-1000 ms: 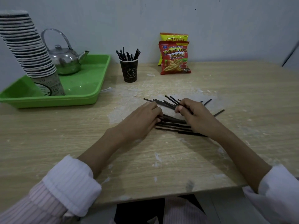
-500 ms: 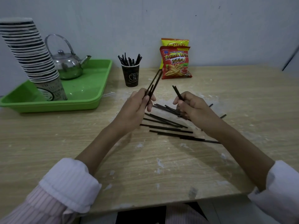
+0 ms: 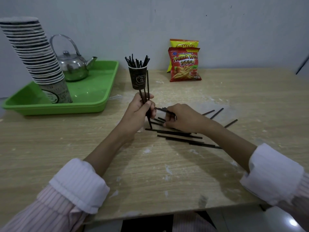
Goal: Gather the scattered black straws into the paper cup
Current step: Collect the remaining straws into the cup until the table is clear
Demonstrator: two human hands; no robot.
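A dark paper cup [image 3: 138, 77] stands at the back middle of the table with several black straws sticking out of its top. My left hand [image 3: 137, 111] is closed around a small bunch of black straws [image 3: 147, 87], held nearly upright just in front of the cup. My right hand [image 3: 182, 117] rests palm down on the table and pinches a black straw [image 3: 161, 109] that points left toward my left hand. Several more black straws [image 3: 180, 138] lie scattered flat on the table under and to the right of my right hand.
A green tray [image 3: 93, 101] at the left holds a tall stack of paper cups [image 3: 35, 52] and a metal kettle [image 3: 73, 66]. Two snack bags [image 3: 184, 64] lean on the wall behind. The table's near edge [image 3: 150, 213] lies close to my body.
My left hand has turned its bunch of straws from slanted to nearly upright. My right hand has dropped back to the table and now pinches a straw lying toward the left hand.
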